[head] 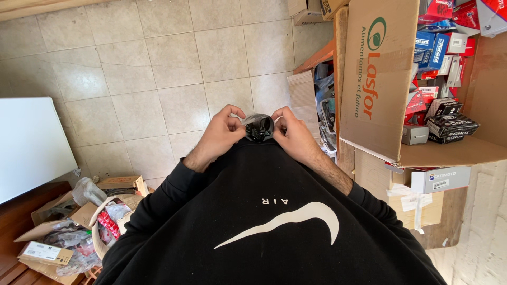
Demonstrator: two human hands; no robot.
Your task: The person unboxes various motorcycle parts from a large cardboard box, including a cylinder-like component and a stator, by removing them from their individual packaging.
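Left hand (221, 134) and right hand (294, 136) closed by the fingertips on a small black part in clear plastic wrap (259, 127), held between both hands, just above the black sweatshirt (274, 216). Right of the right hand, open cardboard box (377, 79) packed with small boxes (446, 124). Below and left of the left hand, carton of crumpled packaging (79, 227) on tiled floor (148, 68).

The small black part (259, 128) looks like glossy plastic inside clear film. The big box (376, 74) is matt brown cardboard, the floor (158, 68) smooth beige tile.
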